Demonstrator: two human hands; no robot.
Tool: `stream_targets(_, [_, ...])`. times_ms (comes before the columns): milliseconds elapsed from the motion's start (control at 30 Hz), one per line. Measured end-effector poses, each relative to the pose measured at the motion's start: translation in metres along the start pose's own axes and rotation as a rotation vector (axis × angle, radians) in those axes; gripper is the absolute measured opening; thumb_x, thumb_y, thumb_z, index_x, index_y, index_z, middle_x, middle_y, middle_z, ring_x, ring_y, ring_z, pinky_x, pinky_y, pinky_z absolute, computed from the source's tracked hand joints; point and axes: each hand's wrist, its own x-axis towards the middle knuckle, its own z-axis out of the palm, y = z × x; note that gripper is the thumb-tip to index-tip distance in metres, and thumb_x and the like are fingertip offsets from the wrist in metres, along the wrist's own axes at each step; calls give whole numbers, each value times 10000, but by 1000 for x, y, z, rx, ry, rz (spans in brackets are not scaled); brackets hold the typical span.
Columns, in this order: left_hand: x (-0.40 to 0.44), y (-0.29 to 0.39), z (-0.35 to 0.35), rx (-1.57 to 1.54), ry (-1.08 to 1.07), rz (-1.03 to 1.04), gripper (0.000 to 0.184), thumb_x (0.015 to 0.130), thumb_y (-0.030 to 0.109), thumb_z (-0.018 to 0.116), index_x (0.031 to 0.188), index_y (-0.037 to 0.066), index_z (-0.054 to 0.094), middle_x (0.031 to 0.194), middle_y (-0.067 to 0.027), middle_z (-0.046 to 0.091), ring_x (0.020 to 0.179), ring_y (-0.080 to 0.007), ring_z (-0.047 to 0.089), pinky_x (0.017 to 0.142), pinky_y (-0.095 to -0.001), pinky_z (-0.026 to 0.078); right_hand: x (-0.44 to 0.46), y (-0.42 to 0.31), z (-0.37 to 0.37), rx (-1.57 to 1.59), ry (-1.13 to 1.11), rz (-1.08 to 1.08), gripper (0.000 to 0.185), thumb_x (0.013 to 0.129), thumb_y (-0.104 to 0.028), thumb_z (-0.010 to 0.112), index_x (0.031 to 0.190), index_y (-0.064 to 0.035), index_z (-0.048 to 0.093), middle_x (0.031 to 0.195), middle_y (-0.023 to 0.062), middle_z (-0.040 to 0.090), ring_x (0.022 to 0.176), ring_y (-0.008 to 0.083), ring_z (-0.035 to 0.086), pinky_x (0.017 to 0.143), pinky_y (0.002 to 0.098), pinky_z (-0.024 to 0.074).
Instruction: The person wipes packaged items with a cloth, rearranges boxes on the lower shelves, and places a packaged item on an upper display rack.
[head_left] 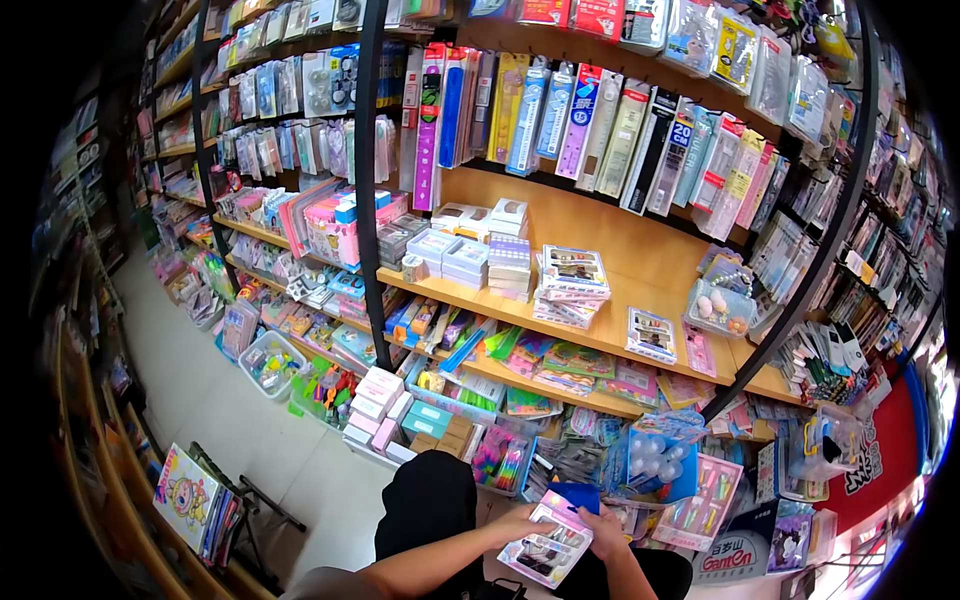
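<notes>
A flat pink-and-white boxed item (546,540) with a windowed front is held low in front of me, above my dark-clothed knees. My left hand (517,525) grips its left edge. At its upper right corner, my right hand (603,532) has its fingers closed on the same box. A dark blue piece (574,495) shows just behind the box, between the hands. Similar boxes are stacked (572,285) on the wooden shelf (625,300), and one more box (651,334) lies flat to their right.
Packaged rulers (585,115) hang above the shelf. Small white boxes (450,255) stand at its left. Below are a blue basket (660,465), pink and white cartons (376,405) and a clear bin (272,362) on the floor. Books (190,500) stand at the lower left.
</notes>
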Motion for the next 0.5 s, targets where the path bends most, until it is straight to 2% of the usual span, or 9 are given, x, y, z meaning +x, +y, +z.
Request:
stream_targets(100, [-1, 4, -5, 113, -16, -21, 415, 806, 183, 667, 1164, 27, 527, 1022, -35, 599, 886, -96, 553, 774, -236, 442, 1, 16, -9, -263, 30, -80, 186, 827, -39, 596, 1013, -30, 595, 905, 40, 628, 767, 136, 595, 724, 284, 481])
stream_targets(133, [-1, 6, -7, 141, -19, -22, 407, 808, 174, 666, 1162, 29, 527, 1021, -35, 598, 893, -100, 552, 781, -242, 440, 2, 20, -11, -242, 53, -122, 147, 816, -31, 606, 963, -29, 611, 867, 22, 629, 748, 117, 583, 712, 267, 469])
stream_targets(233, [6, 2, -14, 83, 47, 0, 399, 808, 174, 667, 1153, 28, 529, 1019, -35, 599, 902, -102, 551, 794, -248, 437, 11, 19, -20, -279, 190, -215, 157, 807, -42, 623, 962, -27, 605, 865, 24, 629, 746, 118, 586, 720, 270, 471])
stream_targets(300, [5, 7, -20, 7, 116, -10, 371, 807, 159, 665, 1131, 25, 545, 1034, -45, 604, 922, -107, 555, 810, -254, 433, 5, 1, -22, -113, 232, -269, 151, 826, -76, 613, 969, -34, 591, 861, 43, 629, 746, 148, 605, 721, 295, 495])
stream_targets(367, [0, 15, -26, 68, 153, 41, 349, 808, 153, 662, 1114, 24, 553, 1016, -44, 612, 907, -107, 561, 801, -255, 438, -6, -21, -29, 52, 169, -295, 155, 863, -124, 577, 995, -42, 573, 875, 58, 624, 759, 173, 615, 719, 319, 510])
stream_targets(400, [5, 9, -30, 150, 169, 43, 321, 803, 158, 660, 1077, 21, 564, 981, -50, 623, 877, -116, 569, 785, -270, 445, -9, -29, -28, 137, 155, -302, 170, 891, -164, 541, 1017, -50, 557, 921, 68, 616, 819, 182, 614, 741, 335, 511])
stream_targets(500, [19, -18, -27, 516, 100, 182, 318, 790, 173, 663, 1054, 26, 565, 948, -75, 632, 852, -151, 581, 775, -297, 450, -4, -21, -19, 185, 29, -232, 170, 896, -177, 537, 1013, -54, 554, 933, 44, 600, 856, 167, 592, 768, 317, 487])
